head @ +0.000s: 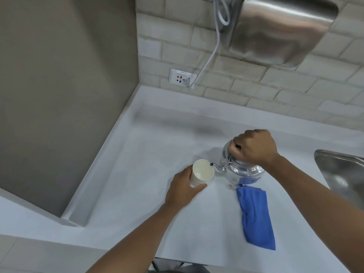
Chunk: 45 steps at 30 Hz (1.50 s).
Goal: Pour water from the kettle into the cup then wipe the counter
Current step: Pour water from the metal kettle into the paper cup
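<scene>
White surface (197, 223): right hand (256, 146) gripping kettle (244, 171) handle, left hand (185, 189) steadying flimsy cup (201, 172); likely heavy, slippery metal.

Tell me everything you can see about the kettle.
The kettle is small, rounded and shiny, seemingly polished metal, with a thin curved spout whose dark tip sits over the rim of the cup. It is tilted toward the cup above the counter. The right hand grips its top handle. Its body reflects the blue cloth beside it. No water stream is discernible.
</scene>
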Each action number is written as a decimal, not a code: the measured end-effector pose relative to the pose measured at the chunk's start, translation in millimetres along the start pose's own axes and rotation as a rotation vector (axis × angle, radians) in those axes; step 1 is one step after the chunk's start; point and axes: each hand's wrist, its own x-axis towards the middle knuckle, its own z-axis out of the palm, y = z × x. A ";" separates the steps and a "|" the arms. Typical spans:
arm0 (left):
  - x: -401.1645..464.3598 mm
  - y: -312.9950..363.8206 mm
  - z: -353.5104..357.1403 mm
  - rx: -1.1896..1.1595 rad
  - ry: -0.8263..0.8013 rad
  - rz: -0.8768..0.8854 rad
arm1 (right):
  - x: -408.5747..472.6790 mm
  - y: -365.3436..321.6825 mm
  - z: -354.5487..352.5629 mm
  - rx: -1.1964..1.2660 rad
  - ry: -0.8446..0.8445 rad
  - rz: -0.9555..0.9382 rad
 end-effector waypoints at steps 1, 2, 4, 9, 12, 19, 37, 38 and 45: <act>0.2 -0.4 -0.2 -0.003 -0.001 0.002 | 0.5 0.0 0.6 -0.004 -0.003 -0.003; 0.3 -0.7 -0.4 -0.005 -0.002 0.003 | 1.0 0.2 1.1 -0.009 -0.007 -0.009; 0.7 -1.8 -0.2 -0.009 -0.007 0.001 | 1.5 0.6 1.1 -0.009 -0.013 -0.024; 1.4 -3.2 1.2 -0.006 -0.003 0.010 | 1.7 0.3 -0.2 0.007 -0.027 -0.049; 1.6 -3.9 1.4 -0.003 -0.002 0.022 | 2.2 0.0 -0.1 -0.004 -0.025 -0.057; 2.9 -3.5 1.2 0.002 0.000 0.023 | 4.6 0.6 1.3 -0.009 -0.041 -0.065; 3.0 -6.3 3.2 0.018 -0.007 0.033 | 7.1 -4.1 -4.4 -0.053 -0.004 -0.116; 3.0 -6.5 3.3 0.017 -0.008 0.032 | 7.1 -4.7 -4.8 -0.056 -0.005 -0.118; 2.9 -6.6 2.9 0.019 -0.009 0.025 | 9.4 -8.0 -9.1 -0.078 -0.006 -0.129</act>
